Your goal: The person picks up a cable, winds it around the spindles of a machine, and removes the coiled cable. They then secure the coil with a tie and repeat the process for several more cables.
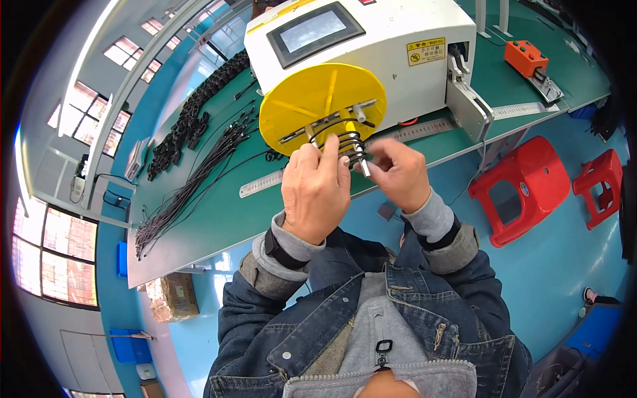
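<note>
Hands [315,189] [395,172] grip coiled black wire [350,142] at round yellow disc [312,99]

Dark screen [314,32] and yellow label [425,51] on white machine [398,26]

The scene is being lit brightly and evenly by daylight from the windows [73,245] at left. Straight edges are being bent and darkened toward the rim.

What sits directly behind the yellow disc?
The white machine with a dark screen stands behind the yellow disc. The disc hides the machine's lower front, so the mounting there is unseen.
</note>
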`<action>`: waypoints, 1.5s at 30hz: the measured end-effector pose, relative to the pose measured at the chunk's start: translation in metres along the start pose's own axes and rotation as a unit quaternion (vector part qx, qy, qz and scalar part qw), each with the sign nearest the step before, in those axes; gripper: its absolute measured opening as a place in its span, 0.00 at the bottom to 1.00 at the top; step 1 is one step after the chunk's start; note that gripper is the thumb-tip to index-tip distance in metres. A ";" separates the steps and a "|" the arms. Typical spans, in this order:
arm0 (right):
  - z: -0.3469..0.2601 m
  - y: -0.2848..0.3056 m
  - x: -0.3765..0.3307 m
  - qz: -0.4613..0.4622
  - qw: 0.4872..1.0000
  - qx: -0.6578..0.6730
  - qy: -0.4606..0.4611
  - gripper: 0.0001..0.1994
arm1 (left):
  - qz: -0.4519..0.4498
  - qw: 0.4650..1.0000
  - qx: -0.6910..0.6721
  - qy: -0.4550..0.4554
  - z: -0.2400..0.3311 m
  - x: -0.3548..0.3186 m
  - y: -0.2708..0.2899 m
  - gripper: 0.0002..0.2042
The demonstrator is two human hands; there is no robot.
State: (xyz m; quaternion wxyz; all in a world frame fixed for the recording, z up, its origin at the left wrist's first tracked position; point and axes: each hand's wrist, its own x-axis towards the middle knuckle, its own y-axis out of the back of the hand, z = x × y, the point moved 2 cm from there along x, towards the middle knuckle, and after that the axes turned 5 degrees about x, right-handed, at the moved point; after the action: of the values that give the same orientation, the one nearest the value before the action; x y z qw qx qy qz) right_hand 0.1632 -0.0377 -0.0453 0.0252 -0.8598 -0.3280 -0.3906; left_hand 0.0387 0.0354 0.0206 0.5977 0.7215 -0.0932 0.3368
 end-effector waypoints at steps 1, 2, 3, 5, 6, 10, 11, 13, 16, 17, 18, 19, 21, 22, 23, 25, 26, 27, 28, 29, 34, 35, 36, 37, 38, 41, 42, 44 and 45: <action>0.000 0.002 0.004 0.007 1.000 0.005 -0.019 0.20 | -0.011 1.000 -0.013 0.019 0.000 0.000 0.000 0.21; 0.001 0.003 0.008 0.012 0.999 0.010 -0.038 0.24 | -0.010 1.000 -0.011 0.019 -0.001 0.001 0.000 0.21; 0.003 0.003 0.012 0.012 0.999 0.012 -0.036 0.24 | -0.003 1.000 0.013 -0.001 -0.004 0.001 -0.002 0.22; 0.011 -0.001 0.020 0.002 0.999 0.047 -0.014 0.32 | 0.011 0.997 0.061 -0.041 -0.009 0.001 -0.006 0.24; 0.014 -0.002 0.021 -0.004 0.998 0.064 -0.003 0.36 | 0.012 0.997 0.062 -0.040 -0.011 -0.001 -0.008 0.24; 0.022 -0.009 0.023 -0.082 0.985 0.147 -0.030 0.39 | -0.069 0.989 -0.130 0.010 -0.019 -0.003 -0.018 0.26; 0.023 -0.011 0.023 -0.083 0.985 0.147 -0.029 0.39 | -0.045 0.990 -0.136 0.013 -0.019 -0.002 -0.019 0.24; 0.024 -0.018 0.020 -0.093 0.971 0.217 -0.043 0.37 | -0.001 0.988 -0.151 0.021 -0.018 -0.003 -0.022 0.22; 0.014 -0.035 -0.004 -0.056 0.960 0.264 -0.075 0.33 | -0.069 0.983 -0.162 0.054 -0.015 -0.002 -0.017 0.18; 0.007 -0.041 -0.012 -0.009 0.957 0.275 -0.095 0.30 | -0.100 0.979 -0.167 0.067 -0.017 0.000 -0.017 0.16; 0.004 -0.043 -0.014 0.038 0.951 0.284 -0.115 0.27 | -0.098 0.979 -0.167 0.066 -0.016 0.000 -0.018 0.16; 0.004 -0.043 -0.011 0.039 0.951 0.284 -0.113 0.27 | -0.066 0.984 -0.157 0.047 -0.013 -0.001 -0.017 0.14; 0.001 -0.039 -0.004 0.059 0.988 0.140 -0.027 0.23 | 0.000 0.990 -0.138 0.010 -0.009 -0.003 -0.016 0.11; -0.003 -0.037 -0.004 0.068 0.995 0.066 0.014 0.21 | 0.000 0.990 -0.139 0.010 -0.009 -0.002 -0.015 0.11; -0.003 -0.037 -0.004 0.068 0.995 0.065 0.014 0.21 | -0.018 0.990 -0.141 0.014 -0.008 -0.001 -0.015 0.10; -0.001 -0.036 -0.004 0.061 0.997 0.047 -0.012 0.19 | -0.055 0.987 -0.146 0.021 -0.006 0.001 -0.013 0.09; -0.002 -0.035 -0.006 0.059 0.997 0.038 -0.026 0.17 | -0.055 0.987 -0.148 0.020 -0.004 0.001 -0.011 0.09; -0.005 -0.036 -0.009 0.056 0.997 0.039 -0.030 0.17 | -0.062 0.989 -0.132 0.021 -0.004 -0.001 -0.010 0.09; -0.010 -0.035 -0.013 0.045 0.998 0.026 -0.043 0.17 | -0.069 0.990 -0.117 0.022 -0.004 -0.004 -0.010 0.09; -0.016 -0.033 -0.016 0.039 0.998 0.010 -0.052 0.16 | -0.071 0.992 -0.104 0.017 -0.004 -0.003 -0.010 0.10; -0.032 -0.021 -0.075 -0.049 0.992 0.037 -0.106 0.14 | -0.118 0.985 -0.115 0.048 0.029 -0.065 0.000 0.10; -0.025 -0.023 -0.084 -0.053 0.992 0.038 -0.111 0.14 | -0.158 0.975 -0.134 0.085 0.028 -0.080 -0.010 0.10; -0.009 -0.031 -0.097 -0.092 0.988 0.013 -0.124 0.14 | -0.198 0.961 -0.152 0.122 0.026 -0.093 -0.019 0.10; 0.006 -0.039 -0.104 -0.130 0.982 -0.012 -0.136 0.13 | -0.202 0.959 -0.154 0.126 0.023 -0.100 -0.027 0.10; 0.019 -0.044 -0.112 -0.168 0.974 -0.037 -0.148 0.13 | -0.206 0.957 -0.173 0.108 0.021 -0.106 -0.034 0.12; 0.029 -0.046 -0.117 -0.187 0.973 -0.031 -0.132 0.12 | -0.231 0.944 -0.216 0.091 0.006 -0.140 -0.056 0.14; 0.030 -0.049 -0.116 -0.191 0.974 -0.030 -0.117 0.11 | -0.230 0.882 -0.389 0.132 -0.010 -0.141 -0.070 0.16; 0.027 -0.057 -0.115 -0.187 0.976 0.012 -0.109 0.11 | -0.223 0.784 -0.550 0.180 -0.020 -0.145 -0.082 0.17; 0.022 -0.059 -0.112 -0.172 0.980 0.049 -0.091 0.10 | -0.279 0.682 -0.620 0.267 -0.015 -0.141 -0.078 0.20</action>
State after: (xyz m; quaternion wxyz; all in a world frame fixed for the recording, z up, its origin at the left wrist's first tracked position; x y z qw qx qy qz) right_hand 0.0896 -0.0453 -0.1504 -0.0308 -0.8201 -0.4908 -0.2925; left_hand -0.0315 0.0322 -0.1247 0.9745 0.0574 0.0889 0.1978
